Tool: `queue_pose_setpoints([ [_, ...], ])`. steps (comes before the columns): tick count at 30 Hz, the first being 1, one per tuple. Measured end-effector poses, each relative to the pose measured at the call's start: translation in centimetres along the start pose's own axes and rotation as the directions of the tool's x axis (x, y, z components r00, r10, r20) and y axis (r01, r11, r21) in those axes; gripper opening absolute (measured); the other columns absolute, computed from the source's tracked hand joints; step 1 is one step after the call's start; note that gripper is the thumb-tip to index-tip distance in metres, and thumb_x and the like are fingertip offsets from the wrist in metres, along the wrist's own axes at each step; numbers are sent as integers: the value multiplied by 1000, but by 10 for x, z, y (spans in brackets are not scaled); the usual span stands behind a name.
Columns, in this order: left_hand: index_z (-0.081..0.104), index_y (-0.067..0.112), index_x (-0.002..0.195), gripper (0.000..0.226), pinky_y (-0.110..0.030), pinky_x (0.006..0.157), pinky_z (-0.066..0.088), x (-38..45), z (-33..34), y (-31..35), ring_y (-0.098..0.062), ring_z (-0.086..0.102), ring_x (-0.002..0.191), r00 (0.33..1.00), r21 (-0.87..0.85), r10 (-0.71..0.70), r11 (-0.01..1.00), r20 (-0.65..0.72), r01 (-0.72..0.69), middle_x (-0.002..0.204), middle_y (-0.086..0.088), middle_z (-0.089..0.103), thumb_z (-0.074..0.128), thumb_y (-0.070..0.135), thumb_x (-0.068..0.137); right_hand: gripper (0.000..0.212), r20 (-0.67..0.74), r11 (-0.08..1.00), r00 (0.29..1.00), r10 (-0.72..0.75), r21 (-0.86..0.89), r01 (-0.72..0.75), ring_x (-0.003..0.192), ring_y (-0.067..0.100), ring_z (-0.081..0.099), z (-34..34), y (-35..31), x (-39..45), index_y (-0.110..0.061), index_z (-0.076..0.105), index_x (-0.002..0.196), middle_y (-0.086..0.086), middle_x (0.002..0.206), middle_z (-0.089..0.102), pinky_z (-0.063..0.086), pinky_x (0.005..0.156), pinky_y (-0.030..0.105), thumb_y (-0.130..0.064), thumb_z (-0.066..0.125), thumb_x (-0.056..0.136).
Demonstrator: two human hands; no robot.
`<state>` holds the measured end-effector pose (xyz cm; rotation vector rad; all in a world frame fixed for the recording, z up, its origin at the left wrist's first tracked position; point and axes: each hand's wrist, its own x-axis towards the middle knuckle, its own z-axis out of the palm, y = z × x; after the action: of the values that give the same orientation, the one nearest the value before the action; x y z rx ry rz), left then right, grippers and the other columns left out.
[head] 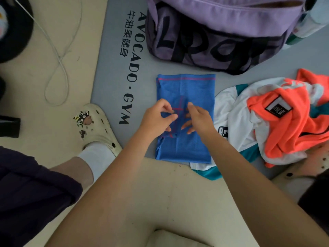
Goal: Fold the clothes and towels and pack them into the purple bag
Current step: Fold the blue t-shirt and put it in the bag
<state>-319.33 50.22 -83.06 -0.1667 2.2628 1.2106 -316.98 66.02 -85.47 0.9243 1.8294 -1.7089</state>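
Blue towel [185, 111]: folded, flat on grey mat [110, 72], near purple bag [213, 32].
Left hand [156, 118]: pinching towel's middle fold.
Right hand [197, 118]: fingers spread, pressing towel.
Orange-white clothes [277, 118]: heaped just right.

The purple bag [222, 24] is cut off by the frame's top edge. At right, the orange and white clothes [277, 122] run past the edge. Fingers [187, 126] partly hide the blue towel's [185, 90] centre.

One head-worn wide-angle view looks steeply down, close over the floor. Both forearms enter from the bottom edge toward frame centre; a gym mat [114, 82] fills the upper half.
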Motion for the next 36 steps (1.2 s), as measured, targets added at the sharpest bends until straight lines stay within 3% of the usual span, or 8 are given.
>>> queue_pose_setpoints([
  [7,58,28,90,17,-27,53,55,-4,-1,-39,-13,64,58,968,-79,-206,977,-141,197,88,-2,65,73,26,86,25,-81,957,994,-68,-287,42,39,0,50,9,14,19,-18,61,65,-5,54,60,36,41,11,-29,75,82],
  [10,59,22,100,29,-29,67,54,-8,5,-51,-16,65,77,951,-32,-272,962,-145,270,85,3,64,77,36,82,23,-112,945,988,-104,-320,63,53,6,57,9,17,17,-23,57,67,-6,59,61,39,49,15,-26,73,83],
  [15,62,24,92,38,-12,56,34,-31,15,-59,7,53,68,918,-4,-315,946,-241,323,76,19,58,79,51,73,22,-218,937,972,-87,-350,5,62,12,56,-16,34,-12,-23,52,81,-4,72,58,44,56,27,-34,72,83],
  [21,61,20,73,26,-29,63,47,-75,35,-78,-17,61,67,889,29,-424,900,-174,435,69,6,64,81,37,73,29,-423,883,906,-20,-433,-182,64,11,51,-51,88,-69,-17,50,82,-5,74,56,37,54,26,-37,71,82],
  [24,48,18,54,41,-27,50,31,-87,36,-86,-19,48,53,873,111,-447,874,-194,473,50,5,47,76,39,76,31,-383,865,920,83,-431,-257,59,11,51,-55,104,-83,-13,55,76,-4,68,56,33,50,21,-39,71,83],
  [27,56,18,63,32,-31,59,40,-94,35,-90,-22,48,60,859,166,-488,844,-158,510,61,-6,50,73,41,78,29,-287,837,942,172,-462,-293,57,16,51,-57,102,-86,-10,59,72,3,67,60,46,57,28,-34,69,85],
  [30,69,7,84,25,-37,66,53,-101,35,-90,-22,54,60,825,-140,-563,821,-41,554,69,-9,60,77,31,82,20,-257,896,934,248,-306,-322,57,16,54,-59,96,-93,-7,66,81,6,71,63,50,62,31,-26,71,85],
  [36,59,5,89,9,-22,52,56,-125,17,-77,-16,72,62,730,-611,-576,443,367,656,74,-9,73,68,6,89,15,77,841,888,453,296,-454,70,18,71,-81,95,-119,-4,61,100,11,85,72,55,57,25,-12,68,89],
])
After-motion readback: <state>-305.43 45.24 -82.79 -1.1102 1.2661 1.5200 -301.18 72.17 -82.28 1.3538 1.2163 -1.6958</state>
